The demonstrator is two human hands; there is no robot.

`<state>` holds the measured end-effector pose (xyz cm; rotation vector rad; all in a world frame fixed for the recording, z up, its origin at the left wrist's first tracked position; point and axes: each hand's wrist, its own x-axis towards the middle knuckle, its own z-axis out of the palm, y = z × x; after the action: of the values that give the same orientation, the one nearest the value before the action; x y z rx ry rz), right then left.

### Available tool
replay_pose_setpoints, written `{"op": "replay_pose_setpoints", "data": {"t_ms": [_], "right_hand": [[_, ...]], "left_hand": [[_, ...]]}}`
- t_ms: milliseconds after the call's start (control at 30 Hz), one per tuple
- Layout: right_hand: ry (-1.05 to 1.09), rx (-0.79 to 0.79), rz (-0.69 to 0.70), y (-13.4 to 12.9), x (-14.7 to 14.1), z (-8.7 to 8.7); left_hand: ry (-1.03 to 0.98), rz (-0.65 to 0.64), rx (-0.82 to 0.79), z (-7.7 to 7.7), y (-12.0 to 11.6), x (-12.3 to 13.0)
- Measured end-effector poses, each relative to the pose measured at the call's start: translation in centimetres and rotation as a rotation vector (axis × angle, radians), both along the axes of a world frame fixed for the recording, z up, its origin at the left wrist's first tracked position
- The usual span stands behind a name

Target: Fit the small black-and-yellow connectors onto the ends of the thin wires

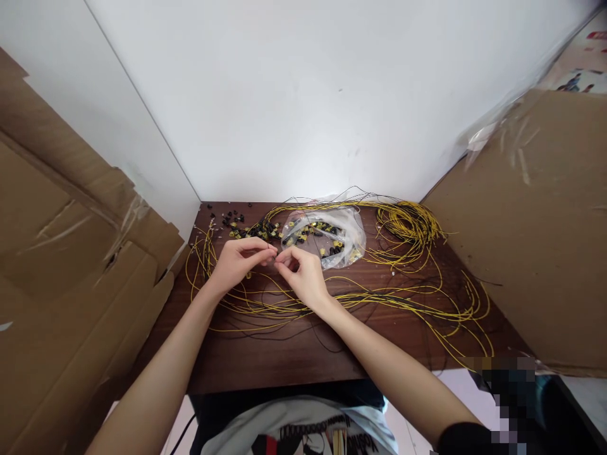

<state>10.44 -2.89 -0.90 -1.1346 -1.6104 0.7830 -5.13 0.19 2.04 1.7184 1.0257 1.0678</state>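
Observation:
My left hand (243, 260) and my right hand (302, 273) meet fingertip to fingertip above the brown table. Each pinches thumb against forefinger, closed on a thin black wire (275, 256). Its end, and any small part on it, is mostly hidden by the fingers. Just beyond the hands lie several black connectors with yellow tags (256, 231). A clear plastic bag (353, 229) with more of these tagged parts is behind my right hand. Long yellow and black wires (360, 299) run across the table beneath my wrists.
A coiled bundle of yellow wires (411, 226) lies at the back right. Small black pieces (233, 218) are scattered at the back left. Cardboard walls (526, 240) flank the brown table (265, 370), with a white wall (303, 114) behind it.

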Motion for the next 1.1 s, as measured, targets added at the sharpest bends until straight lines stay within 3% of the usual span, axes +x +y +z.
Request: {"op": "replay_pose_setpoints", "data": {"t_ms": [100, 167, 333, 400, 600, 800, 1000, 1100], "right_hand": [[0.007, -0.003, -0.004, 0.02, -0.01, 0.02], [0.009, -0.006, -0.001, 0.0, -0.06, -0.04], [0.001, 0.002, 0.008, -0.08, -0.17, -0.13], [-0.001, 0.003, 0.01, -0.07, -0.17, -0.08], [-0.013, -0.003, 0.002, -0.02, -0.15, -0.11], [-0.044, 0.004, 0.008, 0.05, -0.25, -0.35], [-0.045, -0.009, -0.006, 0.06, -0.17, -0.29], [-0.051, 0.003, -0.007, 0.05, -0.2, -0.38]], "left_hand": [[-0.091, 0.166, 0.023, -0.04, 0.2, -0.26], [-0.109, 0.2, 0.0, 0.02, 0.24, -0.38], [0.077, -0.041, -0.058, 0.22, 0.02, -0.19], [0.093, -0.056, -0.014, 0.24, 0.03, -0.15], [-0.112, 0.241, 0.07, 0.13, 0.42, -0.47], [0.266, -0.052, 0.139, -0.11, 0.2, -0.18], [0.153, 0.173, 0.146, 0.08, 0.27, -0.59], [0.291, 0.055, 0.167, -0.16, 0.31, -0.68]]}}
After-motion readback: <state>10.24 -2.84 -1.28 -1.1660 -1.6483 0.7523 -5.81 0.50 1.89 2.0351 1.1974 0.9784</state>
